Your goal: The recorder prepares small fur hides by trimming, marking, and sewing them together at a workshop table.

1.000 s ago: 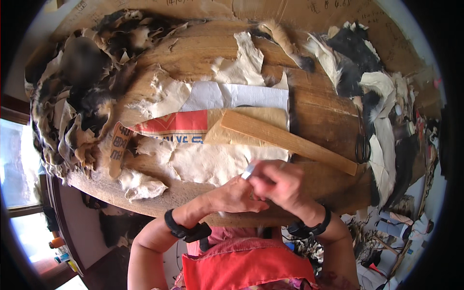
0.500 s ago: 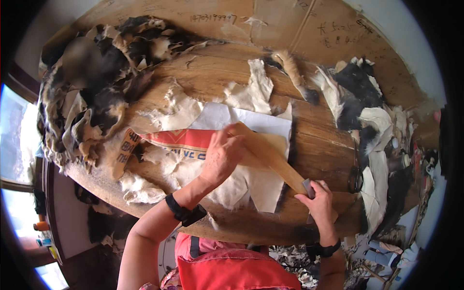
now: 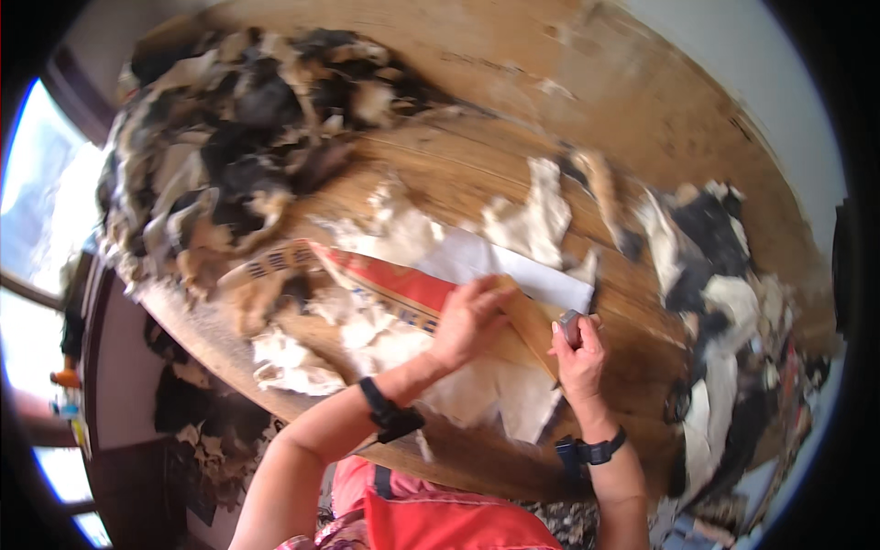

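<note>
My left hand (image 3: 469,321) rests with fingers stretched out on a red, tan and white printed paper sheet (image 3: 390,280) and on the edge of a tan flat strip (image 3: 530,323). The sheet lies over pale hide pieces (image 3: 458,390) on the wooden table. Near the strip's lower right end, my right hand (image 3: 579,362) is closed around a short grey tool (image 3: 571,327). Its rounded block end shows above the fingers; the fist hides most of the rest. A white sheet (image 3: 536,278) lies just beyond the strip.
A large heap of black, tan and white fur scraps (image 3: 247,137) covers the table's far left. More fur pieces (image 3: 706,247) lie at the right. A narrow tan fur strip (image 3: 600,192) is near the back board (image 3: 632,101). Scraps also lie below the table.
The whole view has shifted and blurred. My right hand has moved up along the strip, closer to my left hand, with the grey tool. My left fingers are now stretched flatter.
</note>
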`<action>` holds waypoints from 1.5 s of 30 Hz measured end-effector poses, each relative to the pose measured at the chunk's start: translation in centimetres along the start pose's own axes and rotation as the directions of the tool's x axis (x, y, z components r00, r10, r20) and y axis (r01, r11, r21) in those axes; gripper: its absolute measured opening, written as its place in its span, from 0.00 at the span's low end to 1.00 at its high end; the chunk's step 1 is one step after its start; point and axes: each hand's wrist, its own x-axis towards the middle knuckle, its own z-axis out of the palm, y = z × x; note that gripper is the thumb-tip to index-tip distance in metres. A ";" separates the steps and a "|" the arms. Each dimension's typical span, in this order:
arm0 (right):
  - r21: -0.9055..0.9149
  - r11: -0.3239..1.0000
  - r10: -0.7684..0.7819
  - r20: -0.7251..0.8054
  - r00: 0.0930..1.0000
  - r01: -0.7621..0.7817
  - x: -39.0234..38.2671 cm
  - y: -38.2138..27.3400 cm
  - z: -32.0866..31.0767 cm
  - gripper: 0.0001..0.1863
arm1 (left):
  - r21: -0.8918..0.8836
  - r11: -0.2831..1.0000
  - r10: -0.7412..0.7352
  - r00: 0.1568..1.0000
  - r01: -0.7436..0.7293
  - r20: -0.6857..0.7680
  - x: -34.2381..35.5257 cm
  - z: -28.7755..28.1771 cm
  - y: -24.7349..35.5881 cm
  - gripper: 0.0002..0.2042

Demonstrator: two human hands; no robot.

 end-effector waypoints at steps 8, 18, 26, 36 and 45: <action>-0.115 0.811 0.563 -0.112 0.819 -0.574 -10.7 6.3 -10.7 0.08 | -0.001 0.998 0.056 0.998 -0.056 0.006 -0.5 -0.5 -0.8 0.25; -0.246 0.965 0.096 0.032 0.995 -0.085 -0.6 2.6 -2.7 0.12 | -0.016 1.000 -0.020 0.998 0.021 0.057 -0.5 -0.1 -1.1 0.28; 0.052 0.822 0.569 -0.055 0.820 -0.567 -6.5 7.2 -13.9 0.19 | -0.066 0.998 0.023 0.999 -0.022 0.027 0.2 0.4 -1.1 0.25; -0.017 0.980 0.189 -0.224 0.956 -0.198 -4.9 9.3 -4.7 0.16 | -0.086 0.996 -0.001 0.998 0.007 0.068 -0.3 0.5 -0.9 0.27; -0.225 0.763 0.563 -0.228 0.794 -0.606 -9.2 1.6 -10.6 0.15 | -0.013 1.000 0.015 0.997 -0.014 0.074 -0.9 0.5 -2.7 0.28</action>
